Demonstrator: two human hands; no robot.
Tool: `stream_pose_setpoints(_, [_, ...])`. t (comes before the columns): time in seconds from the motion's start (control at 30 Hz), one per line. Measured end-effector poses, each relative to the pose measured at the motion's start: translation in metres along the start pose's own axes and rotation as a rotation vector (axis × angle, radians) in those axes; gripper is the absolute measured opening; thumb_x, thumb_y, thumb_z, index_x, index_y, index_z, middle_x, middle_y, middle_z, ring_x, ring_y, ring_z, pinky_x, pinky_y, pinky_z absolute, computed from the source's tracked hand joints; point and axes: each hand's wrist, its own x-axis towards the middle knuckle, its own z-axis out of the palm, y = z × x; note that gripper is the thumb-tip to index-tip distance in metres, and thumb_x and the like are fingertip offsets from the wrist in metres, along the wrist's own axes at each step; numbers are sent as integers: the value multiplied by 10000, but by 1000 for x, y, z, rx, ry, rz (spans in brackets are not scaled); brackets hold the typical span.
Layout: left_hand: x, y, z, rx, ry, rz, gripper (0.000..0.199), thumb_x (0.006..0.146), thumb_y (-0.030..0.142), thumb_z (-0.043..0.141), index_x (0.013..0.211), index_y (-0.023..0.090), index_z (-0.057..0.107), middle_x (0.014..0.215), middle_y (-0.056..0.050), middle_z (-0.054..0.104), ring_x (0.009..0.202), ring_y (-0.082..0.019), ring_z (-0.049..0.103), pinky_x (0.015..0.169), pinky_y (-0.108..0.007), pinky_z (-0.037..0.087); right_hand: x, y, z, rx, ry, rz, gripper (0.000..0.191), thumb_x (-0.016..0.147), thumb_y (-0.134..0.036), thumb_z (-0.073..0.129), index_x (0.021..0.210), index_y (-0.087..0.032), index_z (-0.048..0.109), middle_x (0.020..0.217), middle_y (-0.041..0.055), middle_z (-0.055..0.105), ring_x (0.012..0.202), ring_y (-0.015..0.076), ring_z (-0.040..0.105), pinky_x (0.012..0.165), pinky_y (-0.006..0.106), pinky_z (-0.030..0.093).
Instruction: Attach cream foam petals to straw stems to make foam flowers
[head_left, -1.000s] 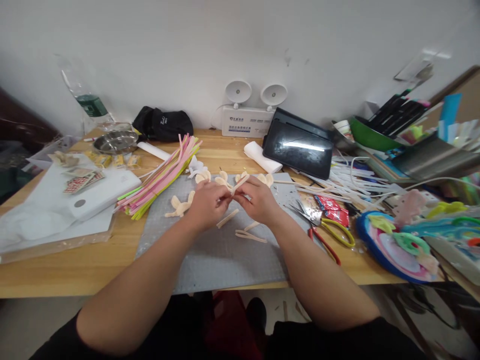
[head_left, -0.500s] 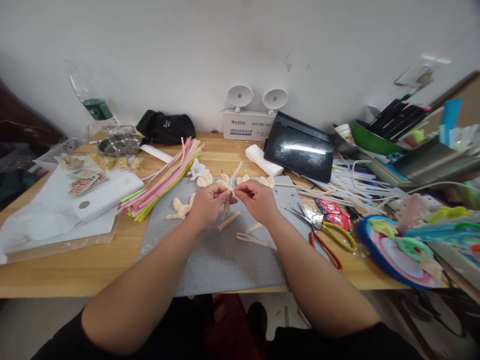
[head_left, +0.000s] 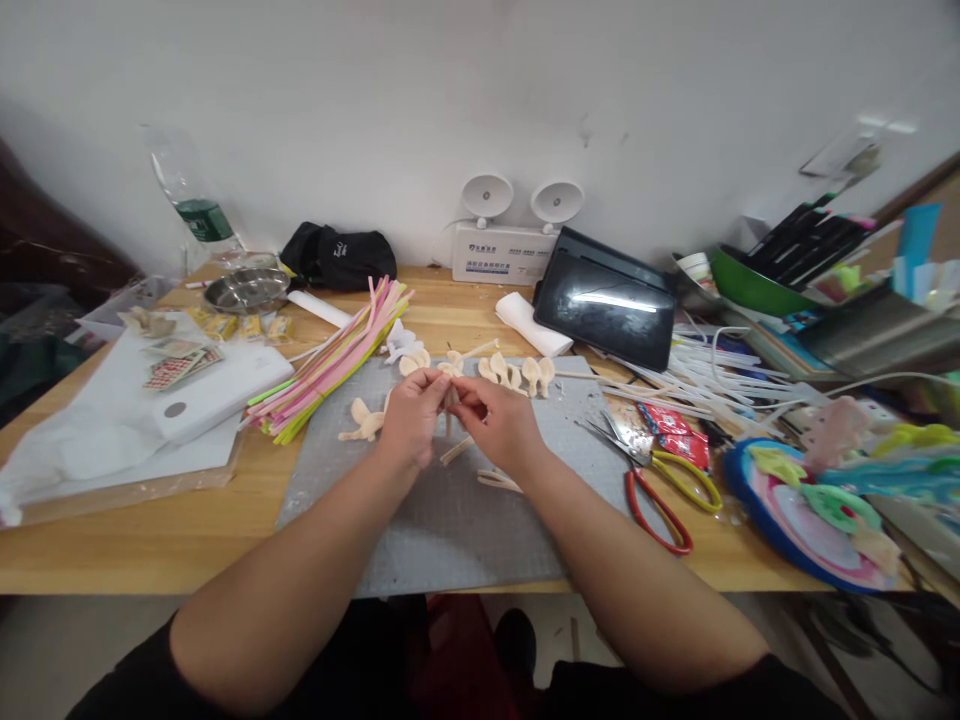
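Over the grey cutting mat (head_left: 465,540), my left hand (head_left: 412,418) and my right hand (head_left: 495,425) meet with fingertips pinched together. Between them is a cream pipe cleaner (head_left: 450,422), its lower part hanging down; my fingers cover the rest. Just behind my hands lie curled cream pipe-cleaner shapes (head_left: 538,375), with another such shape (head_left: 363,420) to the left of my left hand. Loose cream strips (head_left: 499,481) rest on the mat below my right hand, partly covered by it.
Left of the mat lies a bundle of pink and yellow pipe cleaners (head_left: 337,365). A red-handled tool (head_left: 660,520) and a yellow handle (head_left: 688,480) are at the right, near red packets (head_left: 679,435). Behind stand a black device (head_left: 607,300) and an emergency light (head_left: 499,250).
My right hand has come in closer to my left and turned, fingers now pointing more to the left. The view has shifted slightly. More curled shapes show behind my right hand.
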Motion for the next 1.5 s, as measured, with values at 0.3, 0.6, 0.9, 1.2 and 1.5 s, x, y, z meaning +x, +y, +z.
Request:
stream_pose_setpoints(0.3, [-7,6,1,414,-261,70,171,697,323,550,660,160,517,547,25,528,532,-84,469,554,-211,354,10,5,-16,132,68,195,119,731,-222,515,645,-165,574,608,0,563,563,106,496,539,229,387])
stream_pose_setpoints(0.6, [0,19,-7,1194,-513,331,220,718,282,480,538,165,526,509,18,502,535,-107,434,555,-241,298,14,11,-32,-187,-306,-43,115,670,-103,434,583,-166,476,593,-12,485,593,102,421,554,216,292])
stream_pose_setpoints(0.9, [7,21,-14,1044,-425,50,293,676,393,532,529,144,578,538,-2,566,516,-103,448,519,-236,308,10,5,-30,-168,-261,-80,181,811,-210,399,745,-171,564,748,13,573,712,106,494,632,209,320])
stream_pose_setpoints(1.2, [0,13,-7,912,-327,40,216,665,332,555,583,137,598,564,-12,604,544,-112,495,555,-243,361,10,9,-29,-302,-359,53,228,842,-313,375,741,-187,536,657,2,574,608,112,478,533,221,241])
stream_pose_setpoints(1.5, [9,21,-17,788,-304,310,327,677,391,582,900,154,616,850,-61,658,771,-168,589,713,-300,436,17,16,-39,-288,-451,-94,227,853,-269,365,722,-158,515,711,33,553,690,133,467,607,225,286])
